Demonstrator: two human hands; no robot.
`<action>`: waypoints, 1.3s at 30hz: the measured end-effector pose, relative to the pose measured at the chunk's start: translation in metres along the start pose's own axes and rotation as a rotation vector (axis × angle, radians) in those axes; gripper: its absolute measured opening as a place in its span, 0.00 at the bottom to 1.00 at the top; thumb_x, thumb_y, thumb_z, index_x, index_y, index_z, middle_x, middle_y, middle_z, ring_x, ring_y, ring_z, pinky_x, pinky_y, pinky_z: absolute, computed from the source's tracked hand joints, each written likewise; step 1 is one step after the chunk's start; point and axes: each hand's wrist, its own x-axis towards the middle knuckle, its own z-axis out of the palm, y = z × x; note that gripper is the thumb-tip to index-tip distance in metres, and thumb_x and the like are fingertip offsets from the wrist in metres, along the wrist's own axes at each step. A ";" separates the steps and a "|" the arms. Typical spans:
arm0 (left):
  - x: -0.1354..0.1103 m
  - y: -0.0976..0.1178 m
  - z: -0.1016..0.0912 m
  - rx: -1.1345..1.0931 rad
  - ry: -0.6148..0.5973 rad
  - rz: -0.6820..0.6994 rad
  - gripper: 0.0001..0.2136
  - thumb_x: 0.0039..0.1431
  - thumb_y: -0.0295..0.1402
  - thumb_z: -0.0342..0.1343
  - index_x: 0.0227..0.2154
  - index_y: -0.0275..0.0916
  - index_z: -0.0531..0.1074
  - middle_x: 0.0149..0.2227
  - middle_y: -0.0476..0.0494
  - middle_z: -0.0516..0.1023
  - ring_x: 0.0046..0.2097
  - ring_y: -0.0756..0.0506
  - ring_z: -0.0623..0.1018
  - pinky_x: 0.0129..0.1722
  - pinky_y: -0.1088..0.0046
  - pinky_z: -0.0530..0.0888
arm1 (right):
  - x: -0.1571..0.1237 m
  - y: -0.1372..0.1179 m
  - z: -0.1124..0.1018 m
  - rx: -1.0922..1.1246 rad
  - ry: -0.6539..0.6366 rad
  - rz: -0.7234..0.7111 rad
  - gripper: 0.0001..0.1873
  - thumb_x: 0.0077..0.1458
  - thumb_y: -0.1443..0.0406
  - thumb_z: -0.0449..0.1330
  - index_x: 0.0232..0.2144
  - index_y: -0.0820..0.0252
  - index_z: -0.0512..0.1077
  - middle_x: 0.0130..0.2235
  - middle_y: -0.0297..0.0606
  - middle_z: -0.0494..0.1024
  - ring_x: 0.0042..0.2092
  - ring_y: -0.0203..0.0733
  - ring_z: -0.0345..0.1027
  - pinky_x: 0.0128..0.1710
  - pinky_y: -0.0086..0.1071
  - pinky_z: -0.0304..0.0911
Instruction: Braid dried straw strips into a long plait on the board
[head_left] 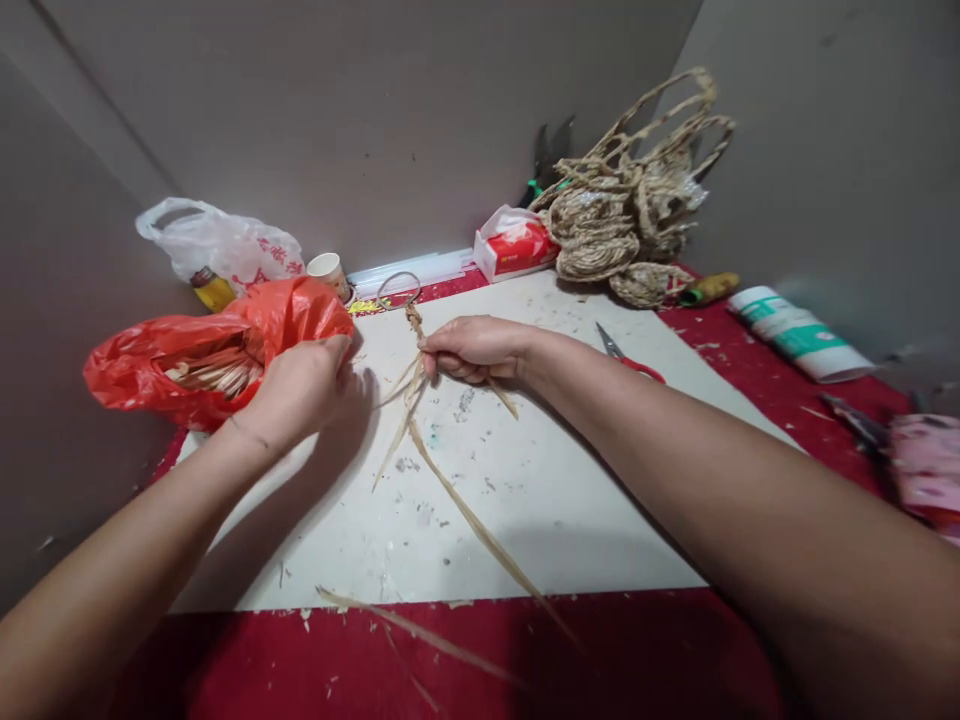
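Note:
My right hand [476, 347] is closed in a pinch on a short braid [415, 322] of dry straw strips. The braid's upper end meets a thin metal ring [398, 290], and loose strips [403, 405] fan out below my fingertips. My left hand [304, 385] is at the right side of a red plastic bag [124, 365], fingers curled, with the fingertips mostly hidden. Inside the bag's opening lies a bundle of dry straw strips [221, 370]. A long loose strip [480, 530] runs from the white board toward the near edge.
The white board [525, 480] lies on a red cloth [300, 665]. Red-handled scissors [626, 358] are right of my right hand. Behind stand a white plastic bag [217, 240], a paper cup [328, 268], a tissue box [510, 245] and coiled straw rope [600, 230]. Grey walls enclose the back.

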 end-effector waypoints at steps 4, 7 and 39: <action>-0.040 0.022 0.022 0.243 -0.063 0.137 0.14 0.58 0.39 0.45 0.24 0.37 0.71 0.21 0.44 0.70 0.22 0.49 0.66 0.27 0.71 0.60 | 0.000 0.000 -0.003 0.021 -0.051 0.009 0.17 0.61 0.65 0.47 0.22 0.65 0.66 0.12 0.23 0.49 0.12 0.25 0.36 0.11 0.22 0.34; -0.053 0.040 0.047 0.188 -0.158 0.221 0.15 0.58 0.41 0.45 0.25 0.37 0.71 0.24 0.42 0.73 0.25 0.47 0.69 0.28 0.71 0.62 | 0.000 -0.001 -0.003 0.033 -0.063 0.016 0.17 0.61 0.64 0.47 0.23 0.65 0.66 0.12 0.22 0.49 0.12 0.25 0.36 0.11 0.21 0.34; 0.030 -0.003 0.066 -1.536 -0.082 -0.390 0.06 0.51 0.23 0.55 0.23 0.35 0.63 0.26 0.46 0.75 0.28 0.53 0.75 0.31 0.78 0.70 | 0.008 0.005 -0.011 0.172 -0.152 0.042 0.17 0.59 0.60 0.51 0.26 0.67 0.69 0.14 0.20 0.46 0.15 0.25 0.33 0.11 0.19 0.34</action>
